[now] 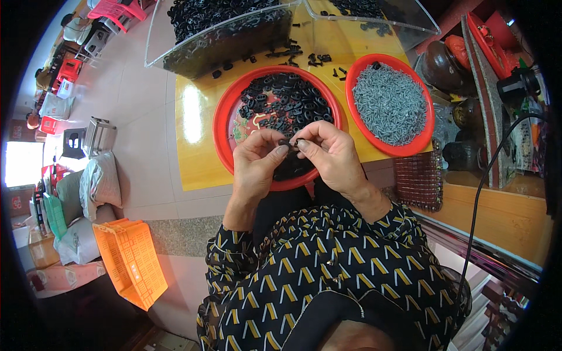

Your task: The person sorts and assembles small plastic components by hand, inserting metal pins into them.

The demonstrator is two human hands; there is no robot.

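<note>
Both my hands meet over the near part of a red round tray (219, 126), fingertips almost touching. Thumb and fingers of my left hand (254, 157) pinch a small black plastic part (284, 142). My right hand (335, 153) is also closed in a pinch, on a small dark piece right beside it; its exact kind is mostly hidden by the fingertips. Many black plastic parts (293, 102), some with holes, lie heaped in the tray below. To the right, a second red dish (350, 88) is filled with small silvery screws (391, 105), with one black piece at its far edge.
A clear plastic bin (234, 36) of black parts stands at the table's far side, with another clear bin (374, 20) beside it. Loose black pieces (319, 59) dot the yellow table (196, 155). An orange crate (132, 263) sits at left; a black cable (481, 187) hangs at right.
</note>
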